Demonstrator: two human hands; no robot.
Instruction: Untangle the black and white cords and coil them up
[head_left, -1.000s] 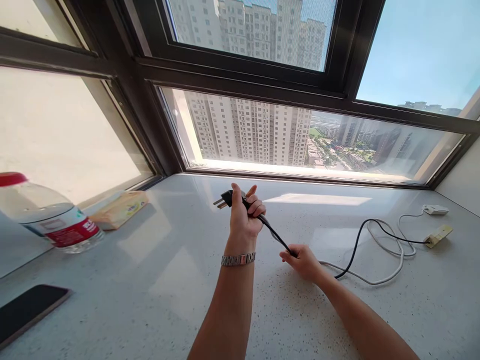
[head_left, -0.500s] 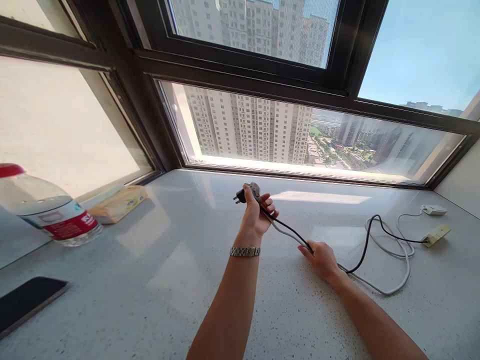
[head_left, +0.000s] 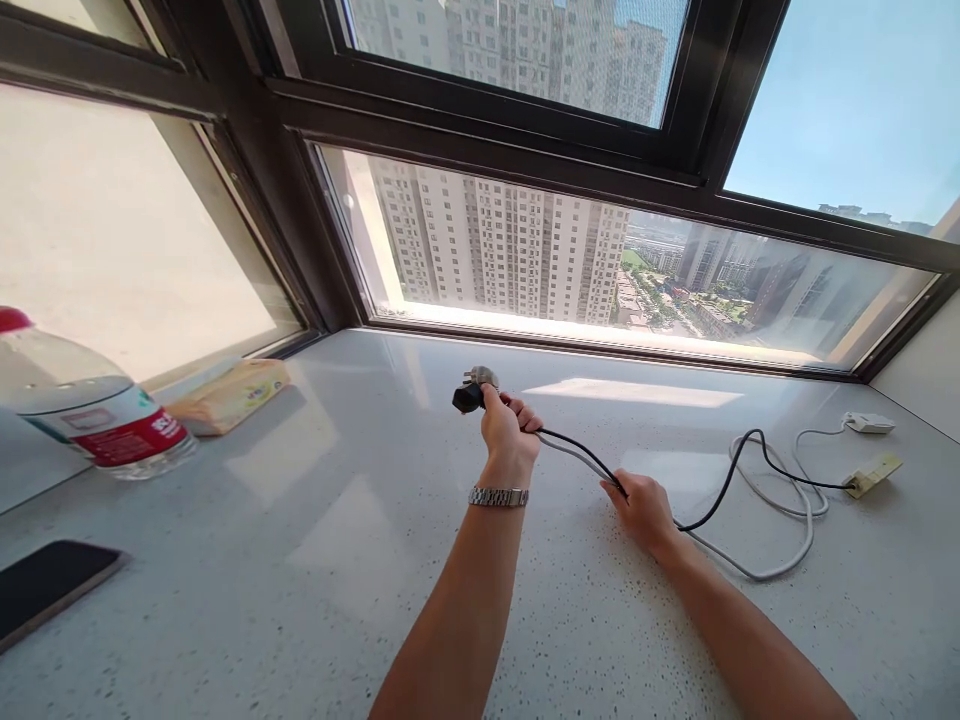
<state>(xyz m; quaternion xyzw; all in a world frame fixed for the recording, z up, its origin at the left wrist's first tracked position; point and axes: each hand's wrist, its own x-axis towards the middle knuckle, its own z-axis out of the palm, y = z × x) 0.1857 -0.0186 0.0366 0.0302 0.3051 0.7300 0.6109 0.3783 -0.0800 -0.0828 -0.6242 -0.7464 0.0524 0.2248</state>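
My left hand [head_left: 507, 430], with a metal watch on its wrist, is closed round a black plug [head_left: 469, 393] whose prongs stick up past the fist. The plug's black cord [head_left: 720, 495] runs right from that fist, together with a white cord [head_left: 780, 560]. My right hand [head_left: 642, 508] pinches both cords low over the white speckled counter [head_left: 300, 560]. Beyond it the black cord loops across to a yellowish socket plate [head_left: 874, 472] on the counter at the right.
A water bottle [head_left: 82, 415] with a red label lies at the left edge, a yellow packet [head_left: 225, 395] beyond it. A dark phone [head_left: 45, 590] rests at the near left. A small white adapter [head_left: 868, 422] sits at the far right. Black window frames close off the back.
My left hand has swung the plug right and back, turning its prongs from pointing left to upward. My right hand slid right along the cords. The cord loop has tightened.
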